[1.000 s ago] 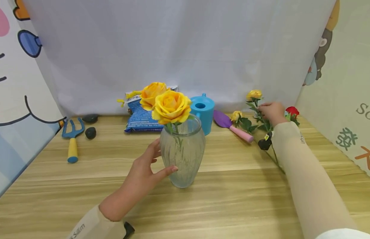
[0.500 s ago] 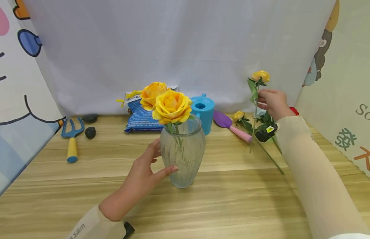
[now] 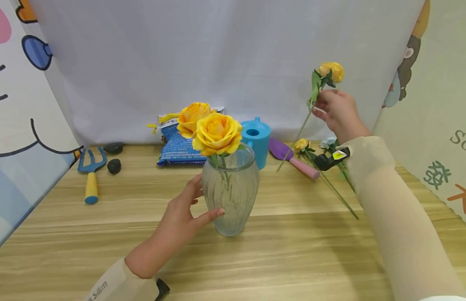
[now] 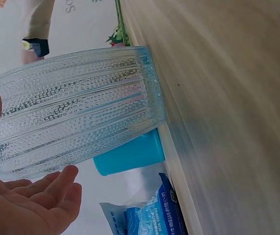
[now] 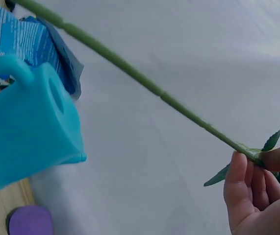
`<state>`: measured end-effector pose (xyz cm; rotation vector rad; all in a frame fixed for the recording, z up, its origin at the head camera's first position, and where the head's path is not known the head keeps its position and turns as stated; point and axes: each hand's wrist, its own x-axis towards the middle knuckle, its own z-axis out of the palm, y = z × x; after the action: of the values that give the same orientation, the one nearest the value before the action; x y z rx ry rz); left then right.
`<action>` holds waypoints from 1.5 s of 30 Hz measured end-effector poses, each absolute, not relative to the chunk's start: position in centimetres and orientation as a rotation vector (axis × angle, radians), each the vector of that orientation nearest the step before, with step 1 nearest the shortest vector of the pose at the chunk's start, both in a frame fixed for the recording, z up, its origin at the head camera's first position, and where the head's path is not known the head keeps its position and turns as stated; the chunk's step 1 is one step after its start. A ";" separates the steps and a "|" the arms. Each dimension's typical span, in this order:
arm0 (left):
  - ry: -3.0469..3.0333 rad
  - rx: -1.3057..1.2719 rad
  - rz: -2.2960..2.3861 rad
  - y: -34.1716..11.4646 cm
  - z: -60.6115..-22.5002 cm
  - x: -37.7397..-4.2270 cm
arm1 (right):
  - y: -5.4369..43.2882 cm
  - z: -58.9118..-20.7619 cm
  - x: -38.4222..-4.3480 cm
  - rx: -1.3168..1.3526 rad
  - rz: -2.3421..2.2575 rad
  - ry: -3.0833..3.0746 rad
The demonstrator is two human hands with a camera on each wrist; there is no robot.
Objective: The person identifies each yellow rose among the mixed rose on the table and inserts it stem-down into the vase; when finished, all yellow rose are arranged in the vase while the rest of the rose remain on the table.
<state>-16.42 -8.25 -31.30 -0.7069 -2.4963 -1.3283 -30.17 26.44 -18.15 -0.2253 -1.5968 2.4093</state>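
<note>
A clear ribbed glass vase [image 3: 233,196] stands upright on the table with two yellow roses [image 3: 218,134] in it. My left hand [image 3: 184,211] holds its left side, thumb across the front and fingers behind. In the left wrist view the vase [image 4: 76,107] lies between the thumb and the fingers [image 4: 56,191]. To the right, my right hand [image 3: 340,110] pinches the stem of another yellow rose [image 3: 331,72] just below its bloom, above the table. Its long green stem [image 5: 130,71] slants down and left; in the right wrist view, thumb and fingertips meet on it near the leaves.
Behind the vase are a blue watering can [image 3: 257,140] and a blue printed bag [image 3: 180,148]. A purple trowel [image 3: 280,149] and more flowers, including a yellow rose [image 3: 301,145], lie at right. A hand fork [image 3: 91,171] and dark stones [image 3: 114,166] lie at left.
My right hand has lifted the yellow rose up from the flowers on the table, and its stem has tilted with the lower end swinging left. My left hand and the vase stay in place.
</note>
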 end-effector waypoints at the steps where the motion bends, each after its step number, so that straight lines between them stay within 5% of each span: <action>1: -2.497 -0.706 -1.328 -8.2 -31.3 -16.4 | 26.1 -17.8 -30.1 -0.216 2.418 -1.581; 18: -2.500 -0.706 -1.335 -8.1 -31.3 -16.7 | 20.1 -12.3 -29.1 -0.079 2.508 -1.425; 45: -2.509 -0.699 -1.329 -8.1 -31.6 -16.9 | 10.1 -16.9 -26.3 0.447 2.021 -2.232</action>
<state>-16.93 -8.13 -31.60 -0.6993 -2.5087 -1.3295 -26.32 10.14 -16.88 0.4474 -2.2323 2.0207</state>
